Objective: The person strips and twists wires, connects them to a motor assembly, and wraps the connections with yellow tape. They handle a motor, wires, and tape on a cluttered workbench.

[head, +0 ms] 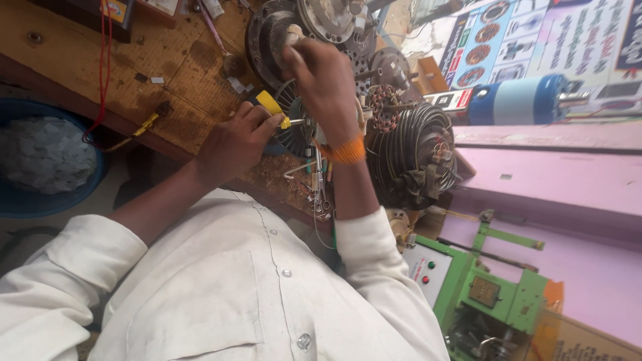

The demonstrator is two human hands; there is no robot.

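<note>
Up close, left hand (pixel 234 144) curled gripping yellow-handled tool (pixel 273 107), right hand (pixel 324 77) bent over stator (pixel 294 127), fingers closed on white piece (pixel 294 32)

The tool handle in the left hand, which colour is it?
Yellow; the tool's yellow handle, held in the left hand, shows best in the head view.

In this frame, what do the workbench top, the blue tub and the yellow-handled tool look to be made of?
Workbench top: bare wood, going by its grain and knot. Blue tub: likely plastic, smooth, evenly coloured rim. Yellow-handled tool, gripped by the left hand: handle looks plastic, the short tip seems metal. The right hand rests on a dark ribbed part.
</note>
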